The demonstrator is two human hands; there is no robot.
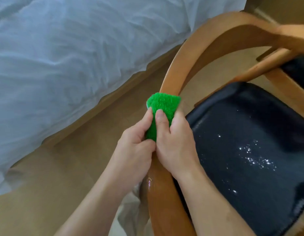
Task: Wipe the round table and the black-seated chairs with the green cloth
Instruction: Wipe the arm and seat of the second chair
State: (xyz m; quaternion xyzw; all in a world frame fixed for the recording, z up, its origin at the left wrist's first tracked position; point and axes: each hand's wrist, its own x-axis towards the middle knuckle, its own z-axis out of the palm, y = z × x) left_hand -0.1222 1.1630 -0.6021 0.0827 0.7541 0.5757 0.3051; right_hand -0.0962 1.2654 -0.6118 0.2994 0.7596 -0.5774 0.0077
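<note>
A tan floor (45,210) is carrying a wooden chair (175,68) with a black seat (246,133); beside it a bed (54,57) is standing, its white cover hanging toward the floor.

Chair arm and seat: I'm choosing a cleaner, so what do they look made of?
Chair arm: apparently bent wood with a glossy varnish; warm brown with a wet-looking glint. Black seat: looks like leather or vinyl, which one unclear; smooth, padded, sparkling highlights. Green cloth: fuzzy, microfibre-like pile.
</note>
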